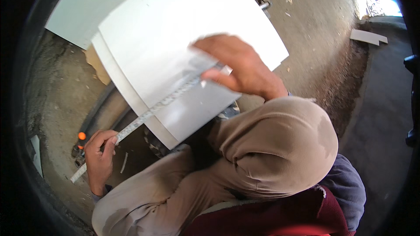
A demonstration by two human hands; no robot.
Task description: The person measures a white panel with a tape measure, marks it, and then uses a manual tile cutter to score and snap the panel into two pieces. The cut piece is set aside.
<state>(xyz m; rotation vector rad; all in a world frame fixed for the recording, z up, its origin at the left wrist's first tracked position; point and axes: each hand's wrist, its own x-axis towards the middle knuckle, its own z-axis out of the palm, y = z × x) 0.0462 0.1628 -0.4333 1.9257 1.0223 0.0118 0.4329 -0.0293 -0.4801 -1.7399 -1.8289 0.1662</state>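
Two bare hands work over a white panel (175, 17), with a long speckled strip (135, 122) lying slantwise across its near part and overhanging its left edge. Beyond that edge, the left hand (99, 159) is closed narrow on the strip, thumb pressed on top, near the overhanging end; gripping there probably steadies the strip while leaving the panel's face unobstructed. Above the panel's right-hand part, the right hand (240, 63) is blurred, its thumb and fingers spread apart about the strip's far end; whether it pinches anything between them, I cannot tell. Its place opposite the left hand would suit controlling the strip from both ends. A pale grey band (124, 81) runs along the panel's left side, and the strip crosses over it. One tan-clad knee (280, 148) is raised just to the near right of the panel, seemingly so that the work sits close to the body. Past the panel's far left lies a second pale panel (83, 4), with brown cardboard (97, 65) beside the left edge and a small orange ball (82, 135) farther out, near the left hand.
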